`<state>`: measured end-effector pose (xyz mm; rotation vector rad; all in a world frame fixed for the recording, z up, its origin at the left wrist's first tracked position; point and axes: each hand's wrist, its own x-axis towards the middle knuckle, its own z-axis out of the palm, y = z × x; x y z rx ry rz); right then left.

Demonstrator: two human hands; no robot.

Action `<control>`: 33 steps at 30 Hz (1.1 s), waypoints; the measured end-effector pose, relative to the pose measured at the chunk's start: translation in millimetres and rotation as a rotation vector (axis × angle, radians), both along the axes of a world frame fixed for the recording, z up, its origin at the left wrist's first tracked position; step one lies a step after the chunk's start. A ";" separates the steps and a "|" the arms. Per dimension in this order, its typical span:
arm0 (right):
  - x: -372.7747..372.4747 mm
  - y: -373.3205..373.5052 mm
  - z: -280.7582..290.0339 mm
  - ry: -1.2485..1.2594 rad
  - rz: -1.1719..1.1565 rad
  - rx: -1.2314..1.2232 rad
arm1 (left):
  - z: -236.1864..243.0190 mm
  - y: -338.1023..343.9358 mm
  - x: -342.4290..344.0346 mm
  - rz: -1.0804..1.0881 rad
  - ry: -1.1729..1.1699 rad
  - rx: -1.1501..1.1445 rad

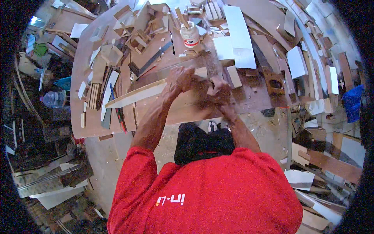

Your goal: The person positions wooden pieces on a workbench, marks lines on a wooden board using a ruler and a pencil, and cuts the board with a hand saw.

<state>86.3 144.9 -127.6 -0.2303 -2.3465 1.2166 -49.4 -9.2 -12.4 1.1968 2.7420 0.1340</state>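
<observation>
A long pale wooden strip (134, 94) lies diagonally across the work table (156, 119), running from the lower left to upper right. My left hand (180, 80) has its fingers wrapped round the strip toward its right-hand part. My right hand (219, 89) is closed and slightly blurred just right of the strip's end; what is in its fingers is too indistinct to name. Left of the strip's lower end lie slim blue and red tools (120, 116). A dark flat metal strip (154, 58) rests beyond my hands, near a white glue tub (190, 36) with sticks standing in it.
Small wooden boxes (138, 41) and offcuts crowd the back and left. White boards (239, 39) and a wooden block with an oval hole (274, 84) are at the right. Scrap boards (327, 160) fill the right side beyond the table; a clear plastic jug (53, 99) is at left.
</observation>
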 end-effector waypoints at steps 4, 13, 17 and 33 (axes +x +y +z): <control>3.8 -3.3 27.2 -0.021 -0.049 -0.620 | 5.3 3.4 -2.7 0.036 -0.007 0.016; -18.5 14.8 6.7 0.180 -0.006 0.342 | 3.6 2.3 -3.9 0.013 -0.030 0.101; -20.2 21.7 -8.3 -0.026 0.035 0.306 | -3.1 -0.8 -1.1 0.014 0.003 0.106; -23.4 26.8 -78.6 -0.140 -0.036 0.086 | -1.3 -0.9 -0.6 -0.002 0.016 0.072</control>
